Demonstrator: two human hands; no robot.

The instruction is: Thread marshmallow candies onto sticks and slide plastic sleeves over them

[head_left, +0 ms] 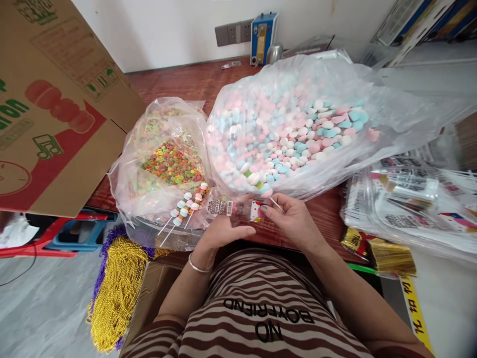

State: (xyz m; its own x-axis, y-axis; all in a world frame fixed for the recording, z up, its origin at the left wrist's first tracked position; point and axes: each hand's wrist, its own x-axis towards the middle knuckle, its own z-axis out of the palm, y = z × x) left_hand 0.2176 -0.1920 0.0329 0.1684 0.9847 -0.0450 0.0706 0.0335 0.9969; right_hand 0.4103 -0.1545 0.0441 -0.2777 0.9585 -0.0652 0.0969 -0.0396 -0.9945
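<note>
My right hand (292, 219) is closed on the white stick of a candy skewer (254, 180). White, pink and blue pieces with green bits between them are threaded along it. The right thumb also lies at the edge of a small clear printed bag (219, 207) with a barcode and a colourful end. My left hand (223, 233) is at the bag's near side, its thumb stretched to the right and its other fingers partly hidden by the bag. Left of it, several finished candy skewers (183, 208) lie on a large clear bag of small coloured rings (173, 161).
A big clear bag of pastel candies (294, 139) fills the table's middle. Printed packaging (406, 199) is stacked at right. A cardboard box (63, 109) stands at left, and a blue device (263, 39) is by the wall. Gold bead strings (119, 293) hang below the table edge.
</note>
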